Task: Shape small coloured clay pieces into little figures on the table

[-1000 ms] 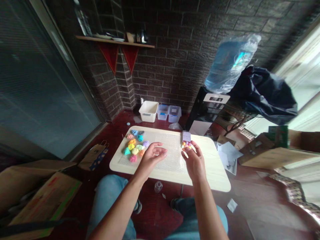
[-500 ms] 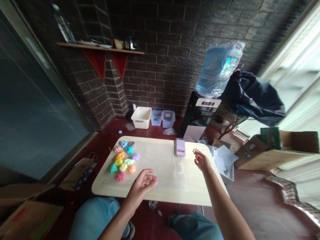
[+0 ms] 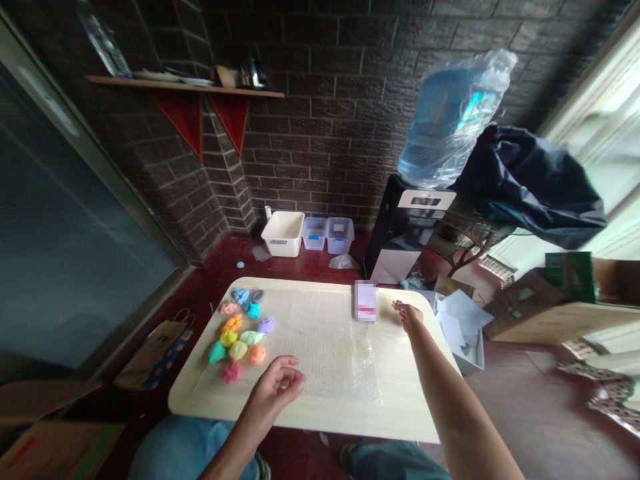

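My right hand (image 3: 411, 319) is at the right end of the pale table (image 3: 400, 373). Its fingers are closed around a small multicoloured, bead-like cluster (image 3: 397, 305), too small to name exactly. Over the front middle of the table, my left hand (image 3: 281, 381) hovers with loosely curled fingers apart and nothing in them. A sheet of bubble wrap (image 3: 320, 340) covers much of the tabletop. To the left of that hand lie several soft, clay-like lumps, among them a pink lump (image 3: 232, 372), an orange lump (image 3: 233, 323) and a purple lump (image 3: 267, 325).
A phone-like rectangle (image 3: 365, 301), blurred out, is at the table's back edge. Behind stand a cream bin (image 3: 283, 235), clear boxes (image 3: 339, 236) and a water dispenser (image 3: 407, 227). Cardboard boxes (image 3: 535, 310) are on the right; a paper bag (image 3: 150, 350) is left.
The view has shifted slightly. My right hand has turned, its fingers now more hidden behind it, and stays with the multicoloured cluster. My left hand keeps its loose curl.
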Action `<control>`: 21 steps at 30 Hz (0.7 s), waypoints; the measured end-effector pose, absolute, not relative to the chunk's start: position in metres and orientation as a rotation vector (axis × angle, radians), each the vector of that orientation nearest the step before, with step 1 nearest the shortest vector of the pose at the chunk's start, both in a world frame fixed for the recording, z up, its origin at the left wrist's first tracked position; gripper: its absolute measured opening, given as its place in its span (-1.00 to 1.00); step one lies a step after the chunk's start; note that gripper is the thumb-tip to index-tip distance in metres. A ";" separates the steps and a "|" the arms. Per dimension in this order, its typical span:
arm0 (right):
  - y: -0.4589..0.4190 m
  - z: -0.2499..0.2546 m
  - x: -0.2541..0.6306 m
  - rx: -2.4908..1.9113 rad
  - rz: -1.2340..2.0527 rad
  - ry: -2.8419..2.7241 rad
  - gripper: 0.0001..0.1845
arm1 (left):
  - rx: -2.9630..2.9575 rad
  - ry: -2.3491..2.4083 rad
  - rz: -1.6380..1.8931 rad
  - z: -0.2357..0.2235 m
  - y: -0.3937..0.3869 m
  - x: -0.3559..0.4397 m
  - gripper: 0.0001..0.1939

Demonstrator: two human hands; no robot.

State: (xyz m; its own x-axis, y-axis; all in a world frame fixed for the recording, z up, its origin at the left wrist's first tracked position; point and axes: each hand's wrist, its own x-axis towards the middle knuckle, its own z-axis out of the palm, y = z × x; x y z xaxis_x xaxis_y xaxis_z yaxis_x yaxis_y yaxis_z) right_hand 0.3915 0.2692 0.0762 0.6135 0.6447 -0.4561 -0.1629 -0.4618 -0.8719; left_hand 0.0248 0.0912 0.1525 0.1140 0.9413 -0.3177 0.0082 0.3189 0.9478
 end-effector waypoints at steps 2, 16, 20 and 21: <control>0.276 0.076 0.391 -1.857 1.050 -0.349 -0.64 | 1.004 1.251 0.903 0.149 0.095 0.024 -0.56; 0.292 0.088 0.379 -1.885 1.117 -0.274 -0.64 | 0.900 1.330 0.962 0.145 0.111 0.026 -0.53; 0.294 0.089 0.376 -1.877 1.081 -0.286 -0.64 | 0.893 1.332 0.958 0.144 0.113 0.024 -0.55; 0.294 0.089 0.376 -1.869 1.067 -0.297 -0.65 | 0.895 1.332 0.958 0.143 0.113 0.024 -0.55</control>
State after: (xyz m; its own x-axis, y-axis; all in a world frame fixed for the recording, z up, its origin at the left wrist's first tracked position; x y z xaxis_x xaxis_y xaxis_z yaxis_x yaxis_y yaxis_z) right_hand 0.3759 0.2938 0.0887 0.5931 0.5892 -0.5487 -0.2205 -0.5366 -0.8145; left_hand 0.0239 0.1128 0.1429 0.0029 0.9315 -0.3638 -0.0486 0.3635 0.9303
